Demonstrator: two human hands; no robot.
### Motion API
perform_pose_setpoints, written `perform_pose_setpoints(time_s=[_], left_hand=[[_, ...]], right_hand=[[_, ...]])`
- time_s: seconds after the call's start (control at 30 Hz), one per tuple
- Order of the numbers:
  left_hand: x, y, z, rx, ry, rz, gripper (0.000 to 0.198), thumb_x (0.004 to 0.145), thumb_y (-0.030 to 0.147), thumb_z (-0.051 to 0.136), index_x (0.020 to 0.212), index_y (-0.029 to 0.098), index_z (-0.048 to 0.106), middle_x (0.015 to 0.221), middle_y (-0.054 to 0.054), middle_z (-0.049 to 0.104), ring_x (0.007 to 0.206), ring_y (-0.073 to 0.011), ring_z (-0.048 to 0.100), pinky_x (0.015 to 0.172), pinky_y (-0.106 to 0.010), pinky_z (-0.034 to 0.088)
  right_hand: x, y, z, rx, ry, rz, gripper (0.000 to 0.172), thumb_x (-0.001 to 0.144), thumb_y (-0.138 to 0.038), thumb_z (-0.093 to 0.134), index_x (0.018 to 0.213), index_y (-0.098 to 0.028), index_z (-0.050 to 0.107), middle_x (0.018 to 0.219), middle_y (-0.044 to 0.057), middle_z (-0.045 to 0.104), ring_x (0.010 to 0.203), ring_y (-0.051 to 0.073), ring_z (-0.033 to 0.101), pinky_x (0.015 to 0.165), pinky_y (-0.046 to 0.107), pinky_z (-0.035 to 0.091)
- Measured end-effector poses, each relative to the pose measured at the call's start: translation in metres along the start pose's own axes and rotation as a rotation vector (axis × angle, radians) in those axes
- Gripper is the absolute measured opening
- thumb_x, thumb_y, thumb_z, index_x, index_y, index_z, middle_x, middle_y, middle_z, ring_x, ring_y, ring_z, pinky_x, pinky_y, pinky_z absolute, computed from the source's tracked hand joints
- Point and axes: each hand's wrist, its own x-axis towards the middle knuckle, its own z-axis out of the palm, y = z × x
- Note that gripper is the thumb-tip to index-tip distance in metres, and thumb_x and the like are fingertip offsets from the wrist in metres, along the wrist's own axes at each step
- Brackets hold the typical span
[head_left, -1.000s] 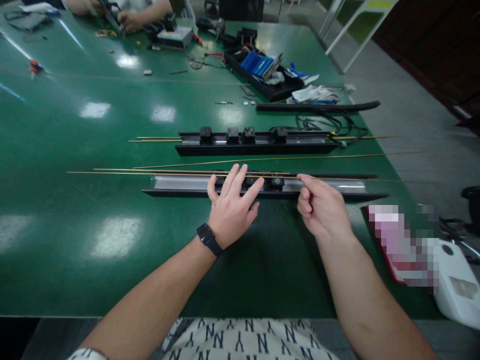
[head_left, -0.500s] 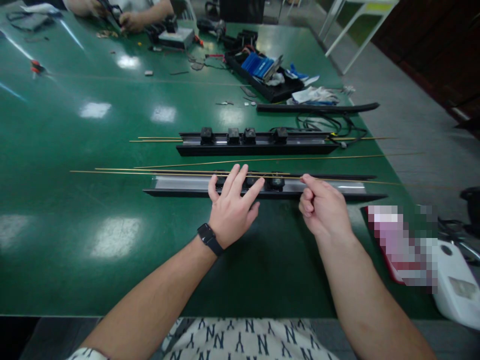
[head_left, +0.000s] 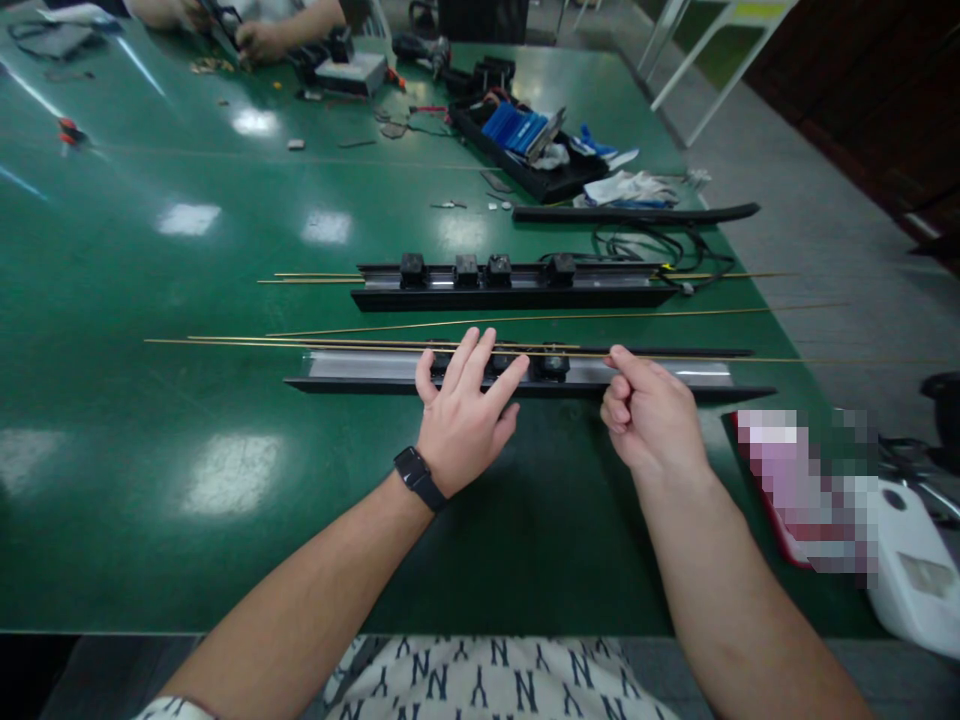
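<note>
Golden rod [head_left: 585, 356] pinched between right fingers [head_left: 628, 364]; beneath spread left fingers [head_left: 478, 362].

Free room: table [head_left: 112, 540] at left, plus near strip between the forearms [head_left: 315, 590]. Blocking: left hand [head_left: 466, 415] spread over near channel [head_left: 555, 391] and its black blocks [head_left: 555, 363]; rods [head_left: 360, 344] running along it, one pinched by right hand [head_left: 652, 415]. Far channel [head_left: 517, 299] beyond, cables [head_left: 637, 240] far right; white device [head_left: 915, 575] near right.
</note>
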Motion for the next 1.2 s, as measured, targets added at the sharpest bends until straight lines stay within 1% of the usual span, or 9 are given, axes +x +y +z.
perform_pose_setpoints(time_s=[0.17, 0.27, 0.37, 0.5, 0.7, 0.87, 1.07, 1.2], left_hand=[[0.0002, 0.0004, 0.0001, 0.004, 0.000, 0.001, 0.052, 0.095, 0.035, 0.067, 0.147, 0.033, 0.060, 0.168, -0.016, 0.042, 0.158, -0.0343, 0.036, 0.125, -0.066, 0.012], [0.0001, 0.0004, 0.0009, 0.005, 0.001, -0.006, 0.053, 0.094, 0.034, 0.068, 0.146, 0.033, 0.061, 0.169, -0.015, 0.042, 0.158, -0.0350, 0.037, 0.125, -0.066, 0.011], [0.0000, 0.0004, 0.0012, 0.006, 0.002, -0.006, 0.052, 0.095, 0.034, 0.068, 0.146, 0.033, 0.061, 0.169, -0.015, 0.042, 0.158, -0.0351, 0.037, 0.125, -0.066, 0.011], [0.0000, 0.0002, 0.0008, 0.006, 0.005, 0.000, 0.052, 0.095, 0.034, 0.068, 0.146, 0.033, 0.061, 0.168, -0.015, 0.042, 0.158, -0.0348, 0.037, 0.126, -0.066, 0.011], [0.0004, 0.0003, 0.0005, 0.014, 0.002, 0.001, 0.051, 0.096, 0.036, 0.066, 0.146, 0.033, 0.060, 0.169, -0.015, 0.042, 0.159, -0.0330, 0.035, 0.125, -0.066, 0.011], [0.0005, 0.0008, -0.0002, 0.009, -0.002, -0.003, 0.051, 0.096, 0.035, 0.066, 0.147, 0.033, 0.060, 0.168, -0.015, 0.042, 0.159, -0.0334, 0.035, 0.126, -0.066, 0.011], [0.0003, 0.0001, -0.0002, 0.011, -0.001, 0.003, 0.052, 0.096, 0.035, 0.066, 0.147, 0.032, 0.059, 0.169, -0.016, 0.042, 0.159, -0.0329, 0.034, 0.125, -0.065, 0.011], [0.0002, -0.0001, 0.0007, 0.010, 0.008, 0.004, 0.052, 0.095, 0.035, 0.067, 0.147, 0.033, 0.060, 0.168, -0.016, 0.043, 0.158, -0.0341, 0.036, 0.125, -0.065, 0.011]], right_hand=[[-0.0017, -0.0019, 0.0006, -0.006, -0.006, 0.017, 0.024, 0.076, -0.031, 0.086, 0.083, -0.017, 0.068, 0.049, -0.007, 0.053, 0.031, 0.005, 0.038, 0.027, 0.016, 0.023], [-0.0020, -0.0012, 0.0004, -0.014, -0.035, 0.007, 0.025, 0.075, -0.032, 0.086, 0.088, -0.016, 0.071, 0.051, -0.007, 0.054, 0.032, 0.005, 0.038, 0.027, 0.015, 0.023], [-0.0023, -0.0001, 0.0006, -0.015, -0.071, -0.001, 0.027, 0.073, -0.030, 0.087, 0.091, -0.016, 0.072, 0.053, -0.006, 0.055, 0.032, 0.005, 0.039, 0.027, 0.015, 0.023], [-0.0025, 0.0005, 0.0014, -0.002, -0.079, 0.003, 0.026, 0.073, -0.028, 0.088, 0.090, -0.016, 0.071, 0.052, -0.007, 0.053, 0.032, 0.005, 0.038, 0.028, 0.015, 0.024], [-0.0019, 0.0008, 0.0016, 0.019, -0.057, 0.018, 0.021, 0.075, -0.025, 0.086, 0.084, -0.016, 0.070, 0.051, -0.007, 0.052, 0.032, 0.005, 0.038, 0.028, 0.015, 0.023], [-0.0018, 0.0010, 0.0015, 0.024, -0.044, 0.018, 0.023, 0.074, -0.026, 0.088, 0.080, -0.016, 0.068, 0.050, -0.007, 0.052, 0.032, 0.004, 0.038, 0.028, 0.016, 0.023], [-0.0016, 0.0019, 0.0013, 0.024, -0.033, 0.010, 0.022, 0.075, -0.025, 0.087, 0.079, -0.015, 0.069, 0.049, -0.007, 0.052, 0.032, 0.004, 0.038, 0.028, 0.015, 0.024], [-0.0009, 0.0022, 0.0009, 0.022, -0.017, 0.013, 0.021, 0.076, -0.026, 0.086, 0.078, -0.016, 0.068, 0.049, -0.007, 0.051, 0.032, 0.005, 0.038, 0.027, 0.016, 0.023]])
